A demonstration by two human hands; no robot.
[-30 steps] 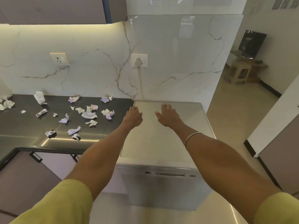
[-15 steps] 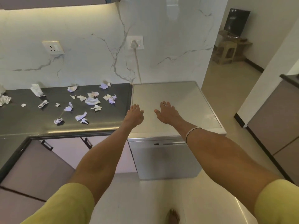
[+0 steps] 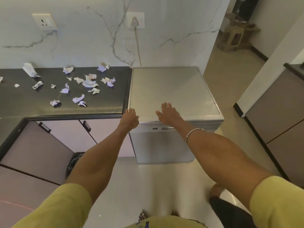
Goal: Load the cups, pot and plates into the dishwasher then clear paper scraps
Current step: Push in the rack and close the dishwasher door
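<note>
A silver dishwasher (image 3: 161, 143) stands with its door closed, right of the dark counter (image 3: 24, 101). Both my arms reach toward its front top edge. My left hand (image 3: 130, 118) hovers with relaxed fingers at the top left corner of the dishwasher. My right hand (image 3: 169, 115), with a ring, is spread flat over the front of the lid. Neither hand holds anything. Several crumpled paper scraps (image 3: 89, 83) lie scattered on the counter. No cups, pot or plates are in view.
A cable runs from a wall socket (image 3: 135, 20) down behind the dishwasher. Cabinet doors with black handles (image 3: 86, 126) sit under the counter. A dark bin (image 3: 74, 163) stands on the floor at left. Another cabinet (image 3: 279, 122) lines the right side.
The view has pulled back and tilted down. Both hands have drawn back from the rear of the dishwasher top toward its front edge, still empty.
</note>
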